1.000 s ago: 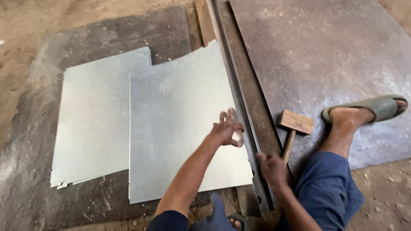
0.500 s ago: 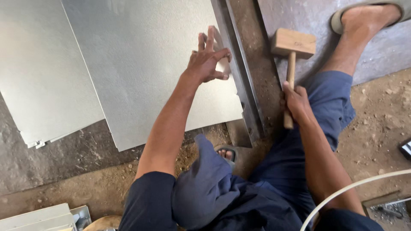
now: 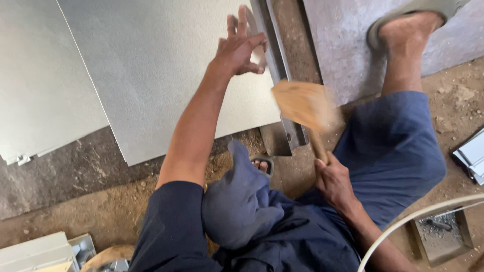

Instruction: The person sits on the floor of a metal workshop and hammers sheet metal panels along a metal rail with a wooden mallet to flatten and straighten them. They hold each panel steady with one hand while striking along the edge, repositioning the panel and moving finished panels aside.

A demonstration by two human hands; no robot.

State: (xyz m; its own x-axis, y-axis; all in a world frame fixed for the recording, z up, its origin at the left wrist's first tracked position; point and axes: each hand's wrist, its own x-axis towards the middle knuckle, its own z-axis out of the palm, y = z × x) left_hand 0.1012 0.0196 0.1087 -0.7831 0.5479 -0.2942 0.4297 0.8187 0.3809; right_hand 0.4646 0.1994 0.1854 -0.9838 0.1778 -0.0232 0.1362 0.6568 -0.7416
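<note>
My left hand (image 3: 239, 48) rests with fingers spread on the right edge of a grey metal sheet (image 3: 161, 75), pressing it against a long steel rail (image 3: 275, 60). My right hand (image 3: 333, 181) is shut on the handle of a wooden mallet (image 3: 305, 106). The mallet head is blurred and sits just above the near end of the rail. A second grey metal sheet (image 3: 40, 85) lies partly under the first at the left. My foot in a grey sandal (image 3: 408, 25) is planted beyond the rail at the upper right.
A dark metal plate (image 3: 348, 55) lies under my foot on the dirt ground. Folded metal pieces (image 3: 471, 156) lie at the right edge. A white hose (image 3: 418, 216) curves across the lower right above a small tray (image 3: 438, 234). Grey boxes (image 3: 35, 252) sit at the lower left.
The mallet has lifted off the ground and swung left toward the rail's near end. My left hand has stayed on the sheet's edge. The view has dipped closer to my lap.
</note>
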